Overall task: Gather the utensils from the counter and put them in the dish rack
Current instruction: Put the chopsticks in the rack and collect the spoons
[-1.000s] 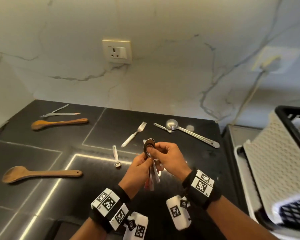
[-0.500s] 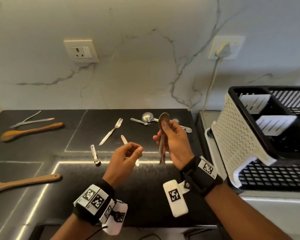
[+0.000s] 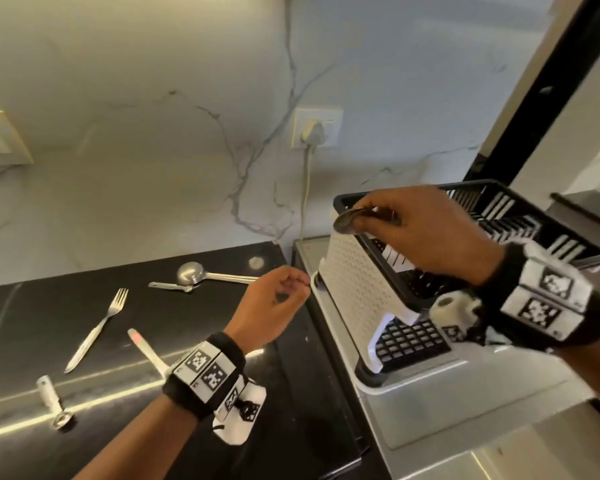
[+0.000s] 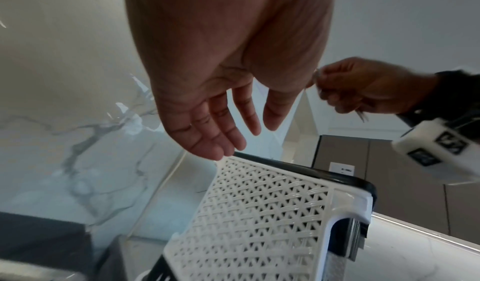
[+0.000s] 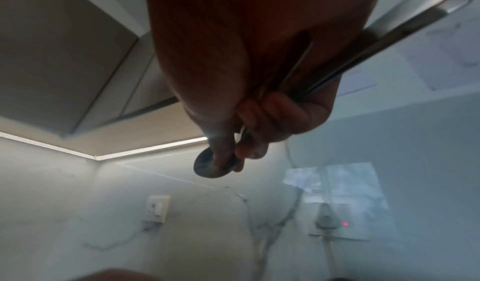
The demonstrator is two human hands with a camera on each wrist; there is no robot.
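Your right hand (image 3: 426,233) now sits in the right half of the head view, above the near-left corner of the dish rack (image 3: 357,289), whereas half a second ago it was at frame centre over the black counter (image 3: 194,341). Its fingers are curled tightly round a bundle of metal utensils (image 5: 215,165); a spoon bowl protrudes past the fingertips toward the left, and the handles run back under the palm, as the right wrist view confirms. How many pieces the bundle holds cannot be determined. Your left hand (image 3: 274,303), which a second ago was helping to hold the bundle, has let go: it hovers at frame centre just beside the rack's white perforated side, fingers loosely bent and holding nothing, as the left wrist view shows. In effect, the transfer between hands is complete and the carry to the rack is nearly finished; the likely next step is to lower the bundle into a rack compartment. Items remaining on the counter, in the lower left of the head view: a fork (image 3: 96,332), a ladle (image 3: 201,275), a small measuring spoon (image 3: 52,400) and a white-handled utensil (image 3: 146,351) partly hidden by the left wrist. The task is therefore only partly done.
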